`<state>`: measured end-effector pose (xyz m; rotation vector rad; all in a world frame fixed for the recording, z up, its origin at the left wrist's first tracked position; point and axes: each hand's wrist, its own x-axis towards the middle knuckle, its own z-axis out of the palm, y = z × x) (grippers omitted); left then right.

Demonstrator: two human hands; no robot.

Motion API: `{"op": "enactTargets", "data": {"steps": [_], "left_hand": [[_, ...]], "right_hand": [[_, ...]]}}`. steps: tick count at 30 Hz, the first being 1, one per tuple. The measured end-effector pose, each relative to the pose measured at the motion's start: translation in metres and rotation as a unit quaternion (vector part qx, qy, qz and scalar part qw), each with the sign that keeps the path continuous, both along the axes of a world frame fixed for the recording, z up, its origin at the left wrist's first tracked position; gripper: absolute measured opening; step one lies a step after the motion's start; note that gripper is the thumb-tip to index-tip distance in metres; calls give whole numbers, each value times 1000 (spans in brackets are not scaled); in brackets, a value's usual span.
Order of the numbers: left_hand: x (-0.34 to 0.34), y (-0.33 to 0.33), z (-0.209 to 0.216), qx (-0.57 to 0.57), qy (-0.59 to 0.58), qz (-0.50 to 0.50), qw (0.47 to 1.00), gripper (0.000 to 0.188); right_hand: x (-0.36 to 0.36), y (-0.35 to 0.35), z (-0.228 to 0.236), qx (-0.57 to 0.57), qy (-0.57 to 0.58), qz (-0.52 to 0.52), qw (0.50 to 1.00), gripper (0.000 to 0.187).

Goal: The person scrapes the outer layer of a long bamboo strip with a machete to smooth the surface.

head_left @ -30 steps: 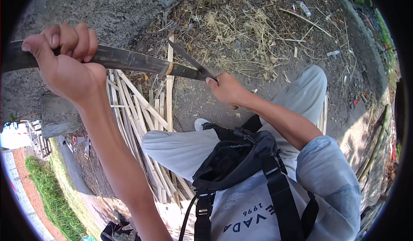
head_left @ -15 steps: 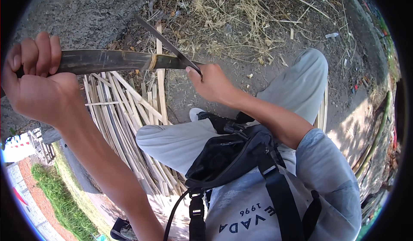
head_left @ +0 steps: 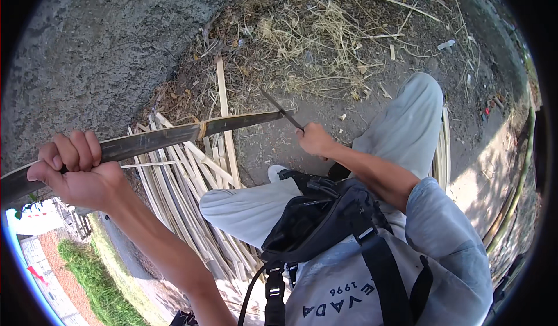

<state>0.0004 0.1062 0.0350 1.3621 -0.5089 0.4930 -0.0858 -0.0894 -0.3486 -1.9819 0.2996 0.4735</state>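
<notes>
A long dark bamboo strip (head_left: pixel 165 137), with a pale-ringed node, slants across the view with its left end lower. My left hand (head_left: pixel 84 166) is closed round the strip near the left side. In my right hand (head_left: pixel 317 140) is a knife (head_left: pixel 279 106), its handle hidden by my fingers. The narrow dark blade points up and left. It crosses the strip's right tip; whether it bites into the bamboo I cannot tell.
Pale split bamboo strips (head_left: pixel 174 192) lie piled beside my left knee. Dry shavings (head_left: pixel 328 38) litter the ground ahead, next to a rough grey slab (head_left: pixel 104 52). A black bag (head_left: pixel 314 221) rests across my lap. A green pole (head_left: pixel 517 186) lies at the right.
My left hand has come lower and a little right, so the strip now slopes upward to the right. My right hand and the knife have moved right and lower, to the strip's tip.
</notes>
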Motion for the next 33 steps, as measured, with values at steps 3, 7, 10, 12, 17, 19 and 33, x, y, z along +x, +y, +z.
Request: {"op": "enactTargets", "data": {"steps": [3,7,10,12,17,19,33], "left_hand": [[-6,-21,9,18,-20,93,995,49],[-13,-12,10,11,-30,78,996,48],[-14,-3,2,-9,-32,75,997,49],[-16,7,3,-27,-15,40,999,48],[-17,5,6,-24,-20,49,998,48],[-19,-1,11,-18,-23,69,997,48],[-2,11,14,-4,-13,-100,995,33]], "right_hand": [[-4,16,70,34,-9,-11,999,40],[-6,19,16,26,-38,-47,998,41],[-1,6,19,4,14,1,1000,44],[2,2,28,0,2,20,1000,47],[9,15,147,104,-166,65,978,54],[7,27,164,116,-191,61,973,54],[7,33,100,92,-186,-38,977,64]]}}
